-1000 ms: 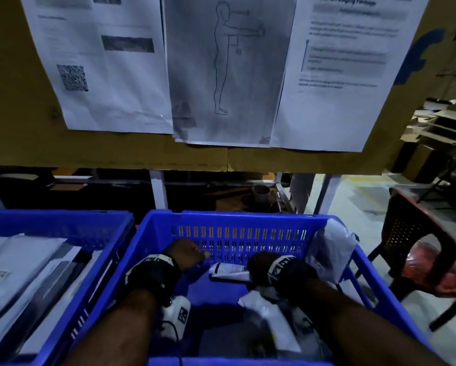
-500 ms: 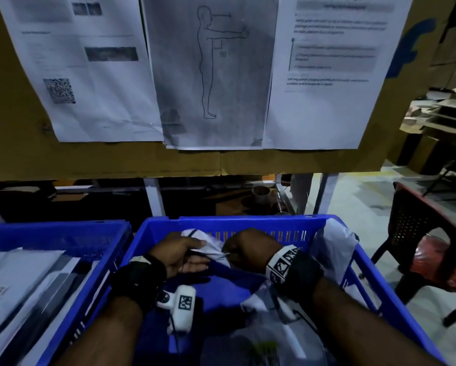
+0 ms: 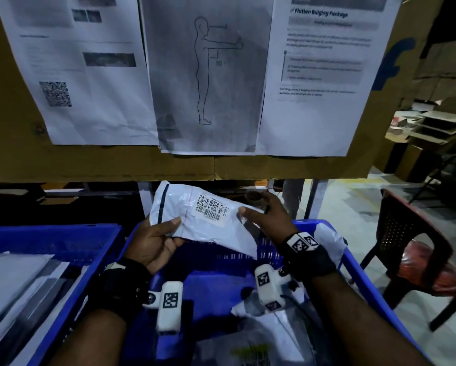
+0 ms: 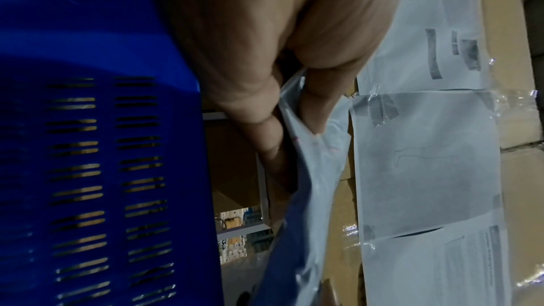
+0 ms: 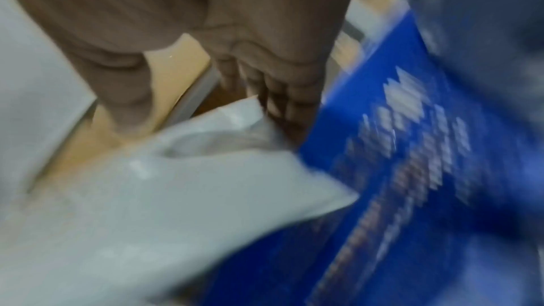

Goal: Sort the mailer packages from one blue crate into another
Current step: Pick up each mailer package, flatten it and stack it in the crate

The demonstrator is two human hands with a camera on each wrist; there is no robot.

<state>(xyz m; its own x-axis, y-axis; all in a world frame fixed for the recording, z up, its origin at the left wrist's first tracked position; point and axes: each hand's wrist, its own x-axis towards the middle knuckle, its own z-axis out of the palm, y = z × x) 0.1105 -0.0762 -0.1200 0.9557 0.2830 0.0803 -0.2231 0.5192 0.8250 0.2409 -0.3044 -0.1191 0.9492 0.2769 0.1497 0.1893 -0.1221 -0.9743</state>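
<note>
Two blue crates stand side by side. One white mailer is held above the right-hand crate by two hands. Three printed sheets hang on the cardboard above the crates. One chair stands right of them.

We note a white mailer with a dark stripe near one end and a white label printed with black codes and bars. Both crates are blue: right crate, left crate. Wrist straps are black with black-and-white square markers.
</note>
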